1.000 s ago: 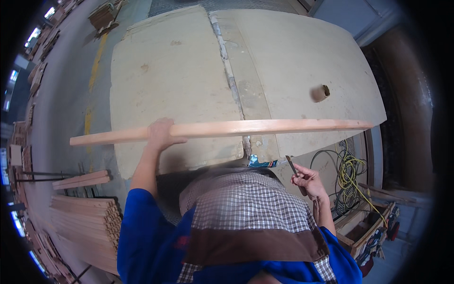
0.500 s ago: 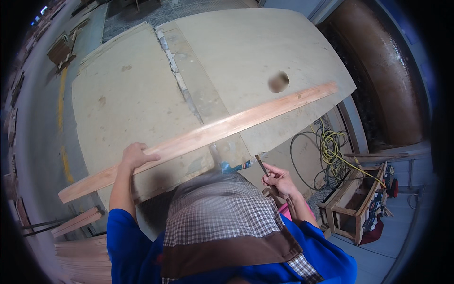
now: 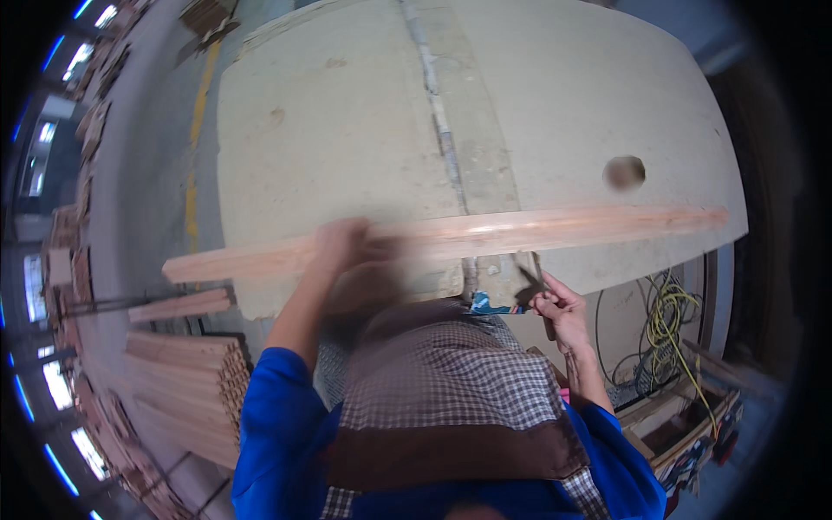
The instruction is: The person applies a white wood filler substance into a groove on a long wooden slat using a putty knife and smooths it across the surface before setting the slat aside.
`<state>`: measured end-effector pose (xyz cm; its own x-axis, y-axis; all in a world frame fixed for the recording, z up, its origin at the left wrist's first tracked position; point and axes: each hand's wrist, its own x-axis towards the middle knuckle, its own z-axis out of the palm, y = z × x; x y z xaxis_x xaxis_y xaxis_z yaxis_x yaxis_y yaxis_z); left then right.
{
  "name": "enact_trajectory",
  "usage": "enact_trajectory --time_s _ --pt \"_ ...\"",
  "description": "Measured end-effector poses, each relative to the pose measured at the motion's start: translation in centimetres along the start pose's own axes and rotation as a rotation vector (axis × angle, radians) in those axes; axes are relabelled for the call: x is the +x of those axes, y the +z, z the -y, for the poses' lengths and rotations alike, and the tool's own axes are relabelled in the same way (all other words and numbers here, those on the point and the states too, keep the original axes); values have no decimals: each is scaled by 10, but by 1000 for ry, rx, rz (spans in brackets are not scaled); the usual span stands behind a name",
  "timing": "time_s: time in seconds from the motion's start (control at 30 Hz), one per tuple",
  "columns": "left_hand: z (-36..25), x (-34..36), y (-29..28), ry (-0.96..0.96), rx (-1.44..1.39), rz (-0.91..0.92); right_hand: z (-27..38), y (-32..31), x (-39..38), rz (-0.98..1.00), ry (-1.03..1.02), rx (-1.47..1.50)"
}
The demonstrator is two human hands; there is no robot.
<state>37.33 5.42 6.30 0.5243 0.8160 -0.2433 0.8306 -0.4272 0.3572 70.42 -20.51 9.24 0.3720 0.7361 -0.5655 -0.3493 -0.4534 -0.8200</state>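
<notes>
A long reddish wooden board [image 3: 485,232] lies across the worktable [image 3: 347,130], its left end reaching past the table's left side. At the left half of the board, my left hand [image 3: 345,246] is smeared by motion. Its fingers point right, and whether they touch the wood cannot be told. My right hand [image 3: 563,308] is closed around a slim dark knife-like tool [image 3: 532,279], held just below the board's near edge. The tool's exact kind is blurred.
The table top has a round hole [image 3: 624,173] and a rough seam [image 3: 442,121]. Stacked wooden strips [image 3: 182,381] sit at the lower left. Coiled yellow and dark cables [image 3: 669,321] and a wooden crate [image 3: 685,425] are at the lower right. A blue scrap [image 3: 487,303] hangs at the table's near edge.
The view has turned, so the table and board appear further right and the board lies more level. My left hand has become blurred; my right hand has brought the tool nearer the board.
</notes>
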Motion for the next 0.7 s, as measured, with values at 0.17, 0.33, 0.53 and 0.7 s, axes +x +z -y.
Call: enact_trajectory --time_s 0.17,0.33,0.53,0.7 --pt "-72 -3 19 205 9 -152 10 12 -3 59 -97 -6" --pt "-93 -8 48 321 -36 -217 10 27 -8 44 -170 -35" --pt "-15 -50 9 312 -42 -155 -26 80 -38 -20 -144 52" --pt "122 -115 -10 78 -233 -348 -59 135 -61 23 -75 35"
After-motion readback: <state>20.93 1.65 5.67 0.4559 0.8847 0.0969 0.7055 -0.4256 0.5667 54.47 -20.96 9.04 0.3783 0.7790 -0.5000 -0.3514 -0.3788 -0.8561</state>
